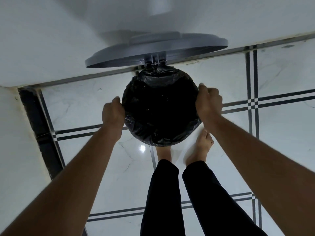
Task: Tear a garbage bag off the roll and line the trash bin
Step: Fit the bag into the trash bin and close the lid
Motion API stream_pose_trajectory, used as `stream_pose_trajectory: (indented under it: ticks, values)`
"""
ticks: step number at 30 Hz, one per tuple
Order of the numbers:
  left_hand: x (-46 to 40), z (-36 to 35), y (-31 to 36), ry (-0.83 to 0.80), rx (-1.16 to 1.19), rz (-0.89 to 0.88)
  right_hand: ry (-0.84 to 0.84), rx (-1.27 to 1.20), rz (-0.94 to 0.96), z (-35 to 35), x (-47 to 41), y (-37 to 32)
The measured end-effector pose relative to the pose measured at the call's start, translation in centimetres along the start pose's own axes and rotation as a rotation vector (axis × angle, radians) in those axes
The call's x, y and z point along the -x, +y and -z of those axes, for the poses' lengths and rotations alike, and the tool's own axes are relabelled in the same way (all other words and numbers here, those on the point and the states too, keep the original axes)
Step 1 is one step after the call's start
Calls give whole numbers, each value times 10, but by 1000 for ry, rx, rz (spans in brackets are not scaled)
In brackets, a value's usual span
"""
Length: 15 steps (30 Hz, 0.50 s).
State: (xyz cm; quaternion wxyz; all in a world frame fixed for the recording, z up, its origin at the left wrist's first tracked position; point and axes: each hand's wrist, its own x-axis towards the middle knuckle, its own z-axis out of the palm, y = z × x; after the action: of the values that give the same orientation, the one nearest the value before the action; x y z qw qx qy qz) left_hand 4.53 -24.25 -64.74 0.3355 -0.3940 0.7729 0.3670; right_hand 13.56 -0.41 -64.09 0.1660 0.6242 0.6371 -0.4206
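A black garbage bag (161, 106) covers the round mouth of the trash bin, its edge folded down over the rim all around. The bin's grey lid (153, 48) stands tipped open behind it, against the white wall. My left hand (113, 113) grips the bag's edge at the bin's left side. At the right side my right hand (208, 103) holds the bag's edge the same way. The bin's body is hidden under the bag. No roll of bags is in view.
The bin stands on a glossy white tiled floor (281, 133) with dark stripe lines, close to a white wall (51, 57). My bare feet (202, 145) and dark trouser legs are just in front of the bin. A dark strip runs along the left wall's base.
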Motion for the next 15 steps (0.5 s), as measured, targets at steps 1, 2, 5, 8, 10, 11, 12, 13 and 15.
stream_pose_trajectory:
  ticks: [1,2,5,8,10,11,12,13,15]
  values:
    - [9,0,-3,-41,52,98,-25,-31,-149,0,4,3]
    - [16,0,-5,-105,91,211,-82,-100,-278,1,10,5]
    - [26,-2,-14,-284,200,419,-247,-340,-425,5,21,11]
    - [20,-3,-23,-282,305,437,-274,-483,-428,7,21,16]
    - [15,-2,-27,-249,327,475,-250,-484,-429,4,19,17]
    - [13,-1,-28,-226,307,495,-221,-437,-420,3,17,18]
    - [11,-2,-29,-196,277,491,-174,-365,-396,0,15,20]
    - [12,-3,-29,-161,249,452,-120,-291,-358,-2,11,23]
    - [12,-5,-30,-97,244,295,-35,-188,-215,-4,8,29]
